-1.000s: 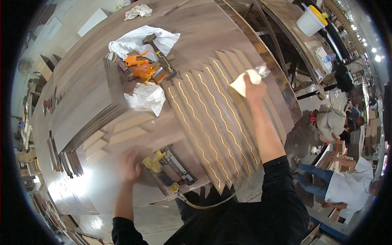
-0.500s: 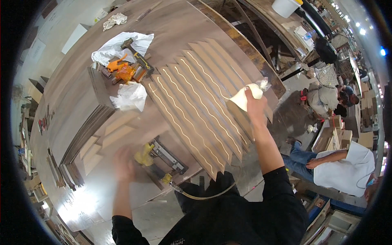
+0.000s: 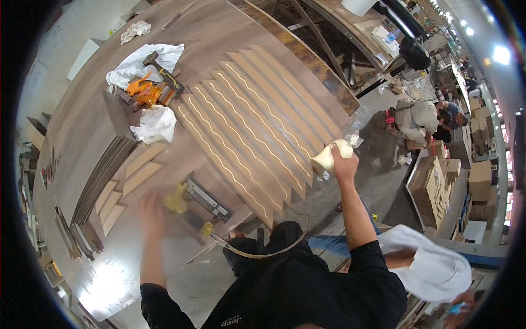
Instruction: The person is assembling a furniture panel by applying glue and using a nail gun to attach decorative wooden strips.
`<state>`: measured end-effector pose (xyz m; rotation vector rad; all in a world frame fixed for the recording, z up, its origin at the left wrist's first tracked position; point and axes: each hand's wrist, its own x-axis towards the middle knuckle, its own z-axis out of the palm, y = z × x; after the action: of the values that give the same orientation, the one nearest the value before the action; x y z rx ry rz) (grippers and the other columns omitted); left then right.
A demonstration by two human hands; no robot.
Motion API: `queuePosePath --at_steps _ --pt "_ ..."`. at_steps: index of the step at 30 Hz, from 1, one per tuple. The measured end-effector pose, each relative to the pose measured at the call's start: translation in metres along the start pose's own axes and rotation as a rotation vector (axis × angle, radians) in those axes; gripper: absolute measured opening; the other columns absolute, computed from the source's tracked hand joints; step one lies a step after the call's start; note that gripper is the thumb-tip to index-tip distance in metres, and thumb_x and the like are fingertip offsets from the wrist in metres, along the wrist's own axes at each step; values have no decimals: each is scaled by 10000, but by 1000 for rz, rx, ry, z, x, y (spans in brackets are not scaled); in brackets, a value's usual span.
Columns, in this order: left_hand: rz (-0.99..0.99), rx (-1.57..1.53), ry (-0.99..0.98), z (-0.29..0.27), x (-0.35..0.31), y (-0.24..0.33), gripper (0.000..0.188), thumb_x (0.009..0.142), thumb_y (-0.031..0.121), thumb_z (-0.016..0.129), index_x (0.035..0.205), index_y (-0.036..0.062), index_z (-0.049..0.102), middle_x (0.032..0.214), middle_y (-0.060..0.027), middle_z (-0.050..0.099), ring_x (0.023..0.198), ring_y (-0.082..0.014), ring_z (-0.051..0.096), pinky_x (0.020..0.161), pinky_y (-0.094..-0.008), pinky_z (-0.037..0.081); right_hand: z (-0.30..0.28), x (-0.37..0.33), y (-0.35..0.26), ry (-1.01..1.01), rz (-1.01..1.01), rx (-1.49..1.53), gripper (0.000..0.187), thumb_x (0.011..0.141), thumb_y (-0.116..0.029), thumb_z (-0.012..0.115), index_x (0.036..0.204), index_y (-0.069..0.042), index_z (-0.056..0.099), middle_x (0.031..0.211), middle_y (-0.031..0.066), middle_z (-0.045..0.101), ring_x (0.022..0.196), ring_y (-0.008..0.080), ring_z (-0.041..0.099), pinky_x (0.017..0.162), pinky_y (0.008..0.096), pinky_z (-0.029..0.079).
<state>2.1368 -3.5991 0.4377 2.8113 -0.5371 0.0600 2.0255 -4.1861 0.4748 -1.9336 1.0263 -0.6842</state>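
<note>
My right hand [image 3: 345,163] is closed round a cream-coloured glue bag [image 3: 333,153] with a knotted clear end. Its tip points down at the near right end of a brown wooden strip [image 3: 296,118]. Several such strips lie side by side with pointed ends, and wavy pale glue lines [image 3: 241,131] run along most of them. Over the table at the left, my left hand [image 3: 150,211] is smeared by motion, so its fingers cannot be read. Near it lies a yellow and grey nail gun [image 3: 204,197], joined to an air hose [image 3: 257,254].
A hammer [image 3: 163,71], an orange tool [image 3: 145,93] and crumpled white plastic [image 3: 155,125] lie at the far left of the table [image 3: 219,27]. Stacked dark boards [image 3: 104,170] and short strips [image 3: 143,176] are at left. A person in white [image 3: 424,263] is close at right.
My right hand has drawn the glue bag nearer along the strip, and the glue line behind it is longer. My left hand has shifted slightly. The person in white has come closer behind me.
</note>
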Motion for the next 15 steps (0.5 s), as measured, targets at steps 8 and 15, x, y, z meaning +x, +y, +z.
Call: queuePosePath --at_steps 8,15 --pt "-26 11 -7 -6 0 3 443 936 213 547 1368 117 548 1411 -155 502 1289 -390 457 1106 -509 329 -21 -17 14 -18 -30 -27 305 847 -249 770 964 32 746 854 79 755 789 150 698 753 307 533" --pt "-172 -66 -41 -4 -13 2 471 881 149 652 1344 137 569 1417 -122 510 1312 -364 461 1112 -470 384 -68 -60 9 19 585 939 485 993 -561 480 1183 -138 618 939 27 674 749 191 662 572 303 540"
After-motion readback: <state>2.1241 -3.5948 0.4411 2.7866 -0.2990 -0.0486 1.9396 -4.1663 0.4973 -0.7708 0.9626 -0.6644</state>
